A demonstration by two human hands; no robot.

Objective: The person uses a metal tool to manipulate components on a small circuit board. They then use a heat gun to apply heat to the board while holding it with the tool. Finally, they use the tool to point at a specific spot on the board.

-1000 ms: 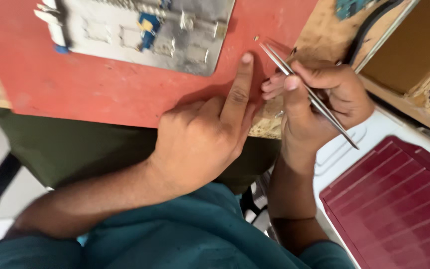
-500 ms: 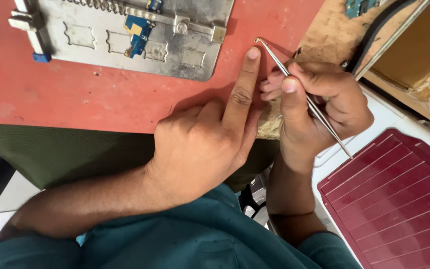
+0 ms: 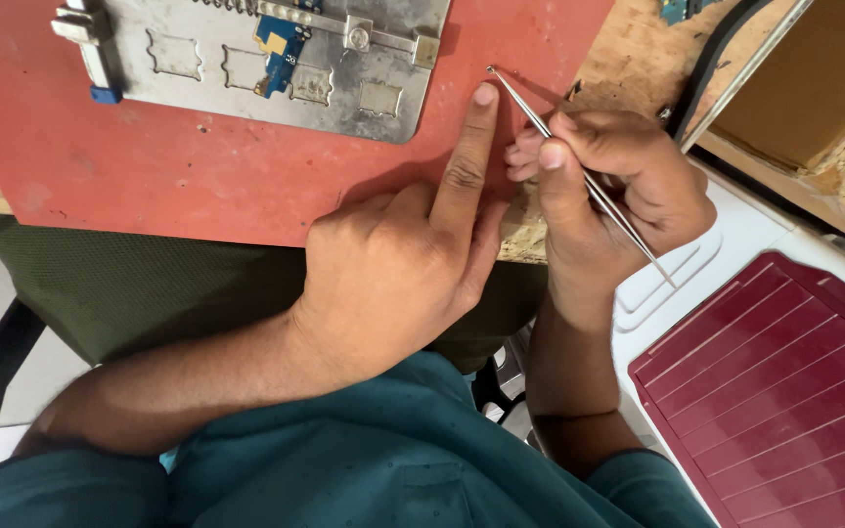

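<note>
While the thin metal tweezers [image 3: 579, 171] slant across the right edge of the red mat [image 3: 198, 186], their closed tip rests on the mat just beside the tip of the left index finger. Whether anything is pinched in that tip is too small to tell. The right hand [image 3: 608, 186] has the tweezers gripped between thumb and curled fingers about midway along the shaft, with the rear end sticking out past the palm toward the white surface [image 3: 735, 244] below. The hand itself sits at the mat's right edge, partly over the bare wooden bench top [image 3: 638, 59].

The left hand [image 3: 403, 264] holds nothing. Its index finger is stretched out straight and pressed flat on the red mat, while the other fingers are folded under, the knuckles lying at the mat's near edge. The two hands are close together, nearly touching at the fingers.

Farther up the mat lies a grey metal holder plate [image 3: 246, 68] with several shaped cut-outs, a spring along its top and a small blue circuit board [image 3: 276, 39] clamped in it, well apart from the tweezers' tip. To the right, below the bench, a dark red ribbed panel [image 3: 784, 391] lies beside the white surface. The person's teal sleeves [image 3: 393, 460] fill the lower part of the view.
</note>
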